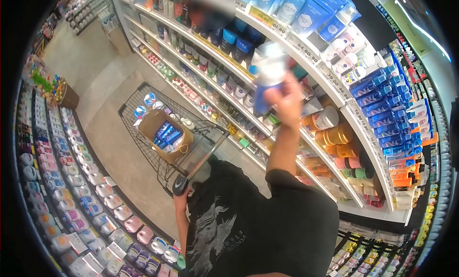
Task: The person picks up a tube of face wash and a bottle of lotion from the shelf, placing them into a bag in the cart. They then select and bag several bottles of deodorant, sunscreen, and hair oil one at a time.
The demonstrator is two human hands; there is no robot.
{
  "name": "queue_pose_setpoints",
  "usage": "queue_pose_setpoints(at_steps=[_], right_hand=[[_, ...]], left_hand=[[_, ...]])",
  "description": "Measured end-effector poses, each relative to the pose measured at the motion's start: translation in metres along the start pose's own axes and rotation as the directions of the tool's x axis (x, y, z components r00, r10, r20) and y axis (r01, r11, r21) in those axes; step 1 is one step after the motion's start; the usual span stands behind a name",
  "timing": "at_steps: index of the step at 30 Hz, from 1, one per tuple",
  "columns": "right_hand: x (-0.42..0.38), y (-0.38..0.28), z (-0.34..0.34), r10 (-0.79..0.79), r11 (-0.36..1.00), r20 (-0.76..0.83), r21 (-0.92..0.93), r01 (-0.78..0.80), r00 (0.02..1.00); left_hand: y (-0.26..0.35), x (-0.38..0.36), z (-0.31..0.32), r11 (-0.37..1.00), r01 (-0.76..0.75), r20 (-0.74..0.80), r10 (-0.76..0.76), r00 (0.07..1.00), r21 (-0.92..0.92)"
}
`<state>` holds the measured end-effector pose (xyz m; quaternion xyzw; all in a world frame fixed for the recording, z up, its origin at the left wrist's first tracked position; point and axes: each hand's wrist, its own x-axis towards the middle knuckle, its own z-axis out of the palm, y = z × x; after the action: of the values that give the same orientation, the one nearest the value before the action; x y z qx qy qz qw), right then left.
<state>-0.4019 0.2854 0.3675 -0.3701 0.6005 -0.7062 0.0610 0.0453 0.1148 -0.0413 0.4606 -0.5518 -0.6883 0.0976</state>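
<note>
Raised before the shelves, my right hand (288, 96) is closed around a white and blue bottle (271, 69), which is blurred by motion. My left hand (180, 199) is low at the near end of the shopping cart (143, 160), its fingers closed on a black object with a white swoosh (180, 184) at the end of the cart handle. A brown bag (185, 150) in the cart holds several blue packages (167, 133). Round blue and white items (140, 111) and white bottles (187, 122) lie beside the bag.
Tall shelves (313, 62) with tubes, jars and blue bottles (382, 105) curve along the right. Low shelves of jugs and bottles (123, 211) line the left. Grey aisle floor (103, 109) runs between them. A basket-like stand (70, 97) is at the upper left. A dark blur (215, 9) covers part of the top shelves.
</note>
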Motion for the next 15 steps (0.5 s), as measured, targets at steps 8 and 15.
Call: queue_pose_setpoints(at_steps=[8,15], right_hand=[[0.093,-0.081,-0.076,-0.687,0.686,-0.526,-0.697,0.208,0.501],[0.116,-0.05,-0.093,-0.68,0.443,-0.468,-0.876,-0.193,0.564]], left_hand=[[0.019,-0.007,0.003,1.0,0.03,0.032,-0.03,0.999,-0.007],[0.009,-0.001,0.005,0.999,0.008,-0.011,-0.008,1.0,0.039]])
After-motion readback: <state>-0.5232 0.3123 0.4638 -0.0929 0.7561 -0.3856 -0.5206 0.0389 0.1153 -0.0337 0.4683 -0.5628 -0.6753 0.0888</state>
